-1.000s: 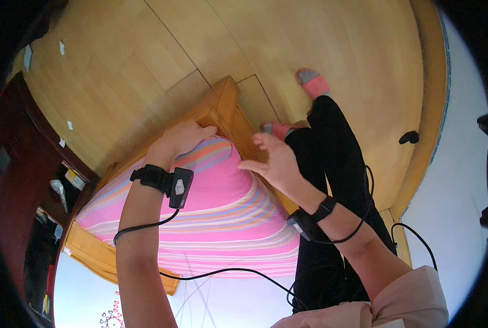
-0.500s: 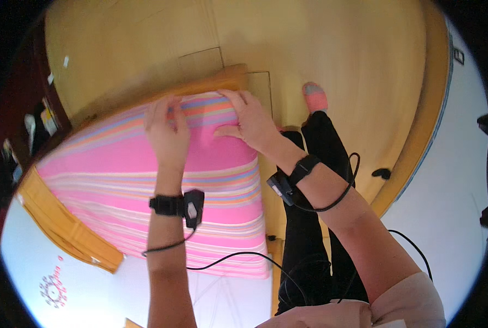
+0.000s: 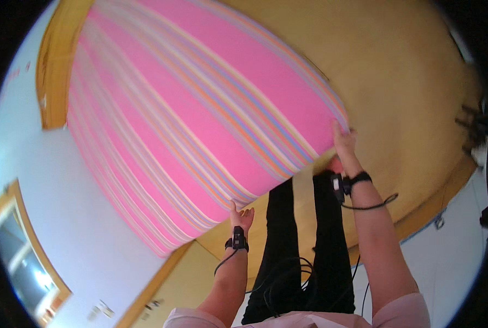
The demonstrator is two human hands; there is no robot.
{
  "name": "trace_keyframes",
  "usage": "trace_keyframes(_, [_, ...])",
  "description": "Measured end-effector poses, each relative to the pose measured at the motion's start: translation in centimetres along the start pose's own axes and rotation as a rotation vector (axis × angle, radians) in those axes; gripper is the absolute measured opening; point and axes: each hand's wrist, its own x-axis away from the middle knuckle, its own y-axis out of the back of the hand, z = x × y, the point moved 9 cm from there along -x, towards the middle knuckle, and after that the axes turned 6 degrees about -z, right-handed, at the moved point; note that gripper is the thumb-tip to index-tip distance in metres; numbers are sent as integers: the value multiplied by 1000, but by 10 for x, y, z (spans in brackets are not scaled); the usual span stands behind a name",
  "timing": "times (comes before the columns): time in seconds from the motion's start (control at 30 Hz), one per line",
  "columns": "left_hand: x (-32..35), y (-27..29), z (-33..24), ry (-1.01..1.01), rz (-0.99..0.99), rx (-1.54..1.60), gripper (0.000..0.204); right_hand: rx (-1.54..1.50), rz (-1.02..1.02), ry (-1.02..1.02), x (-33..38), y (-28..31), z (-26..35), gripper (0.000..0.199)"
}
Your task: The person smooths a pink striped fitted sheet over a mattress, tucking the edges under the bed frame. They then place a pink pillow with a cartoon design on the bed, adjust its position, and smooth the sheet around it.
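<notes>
A mattress covered by a pink striped sheet fills the upper left and middle. My right hand is at its near right corner, thumb on top of the sheet and fingers curled round the edge, closed on the corner. By the near edge, further left, is my left hand. Its thumb points up against the sheet's edge while its fingers are spread apart, palm up, with nothing visible in them. Each wrist wears a black strap with a small box and a cable.
A wooden headboard stands at the far left against a pale wall. My black-trousered legs are just below the mattress edge. Loose black cables hang over them. Tan floor spreads to the right, and a framed mirror or window is lower left.
My view has turned, and the mattress now looks larger. Both hands have gone from over the sheet's end to its near edge, wider apart; the right has closed round the corner.
</notes>
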Motion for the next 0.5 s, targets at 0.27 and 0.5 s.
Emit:
trace_keyframes(0.27, [10,-1,42,138,341,373,120,-809,345,-351,130,-66,-56,81])
trace_keyframes(0.5, [59,14,66,118,102,589,117,-1047,345,-804,206,-103,-130,100])
